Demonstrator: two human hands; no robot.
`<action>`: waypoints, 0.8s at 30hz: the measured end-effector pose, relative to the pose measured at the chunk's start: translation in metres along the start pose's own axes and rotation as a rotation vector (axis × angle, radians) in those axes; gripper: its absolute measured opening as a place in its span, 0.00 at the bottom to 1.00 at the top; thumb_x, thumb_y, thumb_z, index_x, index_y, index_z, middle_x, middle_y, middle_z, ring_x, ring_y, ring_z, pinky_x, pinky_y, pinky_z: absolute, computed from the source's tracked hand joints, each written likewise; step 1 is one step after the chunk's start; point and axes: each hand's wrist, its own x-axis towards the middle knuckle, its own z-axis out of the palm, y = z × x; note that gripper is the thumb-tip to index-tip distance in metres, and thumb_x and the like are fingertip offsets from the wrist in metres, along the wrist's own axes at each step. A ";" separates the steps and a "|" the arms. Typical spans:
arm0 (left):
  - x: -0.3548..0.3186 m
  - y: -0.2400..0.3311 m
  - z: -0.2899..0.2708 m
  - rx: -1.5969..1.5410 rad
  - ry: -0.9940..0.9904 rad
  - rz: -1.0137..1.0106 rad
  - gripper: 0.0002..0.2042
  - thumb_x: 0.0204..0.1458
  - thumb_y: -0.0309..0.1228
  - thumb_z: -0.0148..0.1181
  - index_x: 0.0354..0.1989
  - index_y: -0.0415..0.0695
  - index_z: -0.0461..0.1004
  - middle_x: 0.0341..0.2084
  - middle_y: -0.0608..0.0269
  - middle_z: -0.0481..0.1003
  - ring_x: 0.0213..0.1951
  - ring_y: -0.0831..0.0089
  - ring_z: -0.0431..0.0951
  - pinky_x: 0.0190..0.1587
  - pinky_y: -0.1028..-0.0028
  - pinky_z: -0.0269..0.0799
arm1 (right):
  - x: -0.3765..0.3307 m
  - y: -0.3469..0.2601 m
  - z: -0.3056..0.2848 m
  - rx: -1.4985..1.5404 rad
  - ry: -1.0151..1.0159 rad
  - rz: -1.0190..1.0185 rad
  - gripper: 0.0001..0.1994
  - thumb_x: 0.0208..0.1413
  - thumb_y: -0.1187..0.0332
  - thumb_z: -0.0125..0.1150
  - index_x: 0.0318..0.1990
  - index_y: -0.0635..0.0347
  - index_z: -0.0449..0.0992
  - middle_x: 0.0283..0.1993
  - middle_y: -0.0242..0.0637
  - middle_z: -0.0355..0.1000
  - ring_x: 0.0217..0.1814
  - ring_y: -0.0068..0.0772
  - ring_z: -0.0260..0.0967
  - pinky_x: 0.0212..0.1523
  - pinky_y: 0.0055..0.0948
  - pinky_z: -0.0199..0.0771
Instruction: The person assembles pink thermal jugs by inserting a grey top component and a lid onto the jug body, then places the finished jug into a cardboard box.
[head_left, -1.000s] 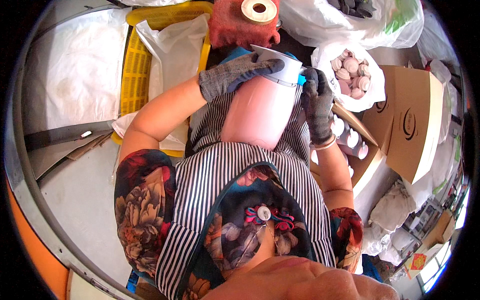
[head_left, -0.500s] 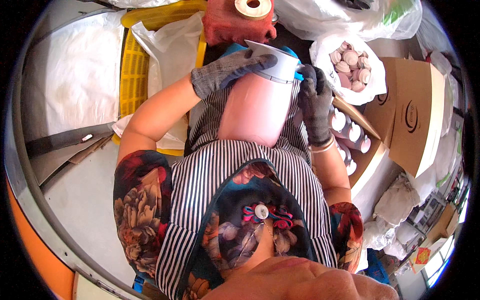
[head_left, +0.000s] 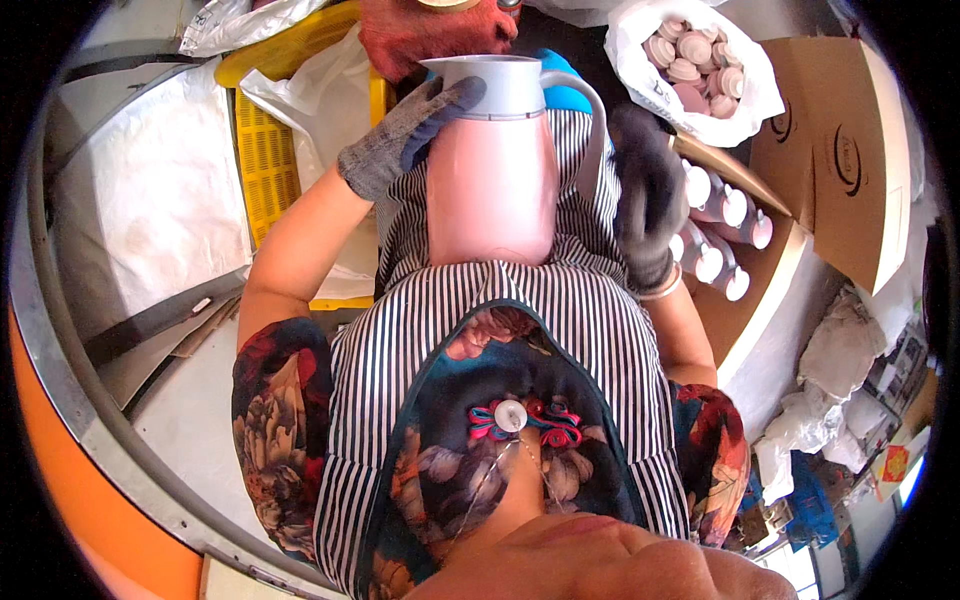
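A pink thermos jug [head_left: 492, 190] with a grey collar, spout and handle stands in my lap, its base against the striped apron [head_left: 610, 300]. My left hand [head_left: 412, 130], in a dark grey knit glove, is closed around the collar and upper body on the spout side. The jug's grey handle [head_left: 597, 130] points to the right. Beyond it is my right hand [head_left: 645, 195], also gloved and apart from the jug, near the carton's edge. Motion smears its fingers, so I cannot make out whether it holds anything.
At right, an open cardboard carton [head_left: 835, 160] holds several upright jugs with pale tops [head_left: 733, 207]. A white plastic bag [head_left: 625, 50] of pink lids [head_left: 692, 47] lies behind it. A yellow basket [head_left: 268, 175] with white plastic stands left; a red cloth [head_left: 425, 40] lies at the far side.
The jug has turned so its handle shows on the right, and stands more upright. My right hand has come away from the handle side and moved slightly right and down. My left hand keeps its hold.
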 end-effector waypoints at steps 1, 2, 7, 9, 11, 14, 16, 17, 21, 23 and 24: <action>0.000 -0.002 -0.003 -0.045 0.004 0.003 0.28 0.66 0.46 0.58 0.68 0.40 0.66 0.60 0.59 0.74 0.59 0.72 0.74 0.65 0.70 0.69 | -0.012 -0.003 -0.003 0.033 -0.134 -0.016 0.18 0.61 0.78 0.52 0.59 0.68 0.71 0.62 0.57 0.73 0.56 0.49 0.78 0.53 0.37 0.79; 0.001 -0.004 -0.003 -0.088 0.030 -0.035 0.28 0.66 0.45 0.57 0.68 0.39 0.66 0.60 0.59 0.74 0.59 0.72 0.74 0.65 0.70 0.69 | -0.023 -0.004 -0.005 0.080 -0.209 -0.134 0.16 0.60 0.79 0.52 0.55 0.66 0.73 0.62 0.59 0.73 0.53 0.50 0.80 0.50 0.36 0.81; 0.003 -0.008 -0.003 0.032 0.038 -0.004 0.27 0.68 0.44 0.54 0.69 0.39 0.64 0.62 0.57 0.72 0.62 0.69 0.73 0.67 0.69 0.68 | -0.048 0.006 0.003 -0.072 -0.394 -0.190 0.10 0.51 0.73 0.62 0.42 0.60 0.75 0.63 0.56 0.73 0.38 0.45 0.81 0.36 0.35 0.81; 0.002 -0.006 0.000 0.018 0.016 -0.002 0.28 0.68 0.45 0.53 0.69 0.39 0.63 0.63 0.57 0.71 0.63 0.68 0.72 0.68 0.68 0.67 | -0.050 0.009 0.004 -0.184 -0.427 -0.229 0.13 0.47 0.69 0.65 0.41 0.59 0.76 0.65 0.52 0.72 0.30 0.39 0.78 0.28 0.34 0.78; 0.001 -0.004 0.004 0.173 0.024 0.042 0.30 0.68 0.48 0.52 0.71 0.40 0.61 0.64 0.56 0.70 0.64 0.68 0.71 0.68 0.67 0.66 | -0.053 0.008 -0.002 -0.148 -0.398 -0.254 0.12 0.46 0.68 0.66 0.40 0.58 0.77 0.64 0.50 0.73 0.30 0.38 0.78 0.27 0.34 0.78; 0.002 -0.002 0.008 0.082 0.039 0.017 0.33 0.64 0.50 0.59 0.70 0.41 0.63 0.63 0.58 0.71 0.62 0.70 0.72 0.65 0.70 0.68 | -0.062 0.006 -0.019 -0.184 -0.394 -0.307 0.11 0.47 0.68 0.65 0.39 0.58 0.78 0.53 0.45 0.80 0.31 0.35 0.79 0.26 0.33 0.77; 0.002 -0.003 0.011 0.042 0.082 -0.025 0.33 0.64 0.51 0.57 0.71 0.41 0.62 0.63 0.58 0.71 0.62 0.70 0.72 0.66 0.70 0.67 | -0.068 0.008 -0.029 -0.192 -0.277 -0.278 0.10 0.46 0.69 0.64 0.39 0.58 0.78 0.45 0.42 0.81 0.33 0.37 0.80 0.30 0.33 0.78; 0.002 -0.004 0.011 0.079 0.107 -0.032 0.33 0.67 0.52 0.52 0.72 0.41 0.60 0.65 0.56 0.69 0.64 0.69 0.70 0.68 0.69 0.65 | -0.069 0.009 -0.031 -0.227 -0.264 -0.239 0.11 0.46 0.71 0.63 0.40 0.58 0.78 0.44 0.43 0.81 0.35 0.38 0.80 0.32 0.33 0.78; 0.002 -0.006 0.006 0.110 0.129 -0.044 0.31 0.70 0.52 0.47 0.73 0.41 0.59 0.66 0.56 0.68 0.66 0.68 0.69 0.70 0.68 0.62 | -0.063 0.013 -0.026 -0.158 -0.010 -0.084 0.15 0.50 0.76 0.61 0.47 0.62 0.77 0.46 0.48 0.79 0.42 0.40 0.79 0.40 0.32 0.78; 0.000 -0.005 0.002 0.165 0.054 -0.047 0.31 0.70 0.51 0.47 0.73 0.42 0.59 0.65 0.58 0.69 0.65 0.69 0.69 0.70 0.68 0.62 | -0.056 0.011 -0.015 -0.090 0.081 0.115 0.21 0.57 0.77 0.60 0.59 0.66 0.72 0.55 0.50 0.74 0.45 0.37 0.75 0.44 0.30 0.76; 0.000 -0.004 0.000 0.172 0.028 -0.014 0.31 0.70 0.51 0.47 0.73 0.42 0.59 0.65 0.58 0.69 0.65 0.70 0.69 0.70 0.68 0.63 | -0.051 0.010 -0.010 0.025 0.067 0.374 0.26 0.60 0.75 0.61 0.66 0.66 0.67 0.59 0.45 0.72 0.44 0.32 0.73 0.45 0.28 0.76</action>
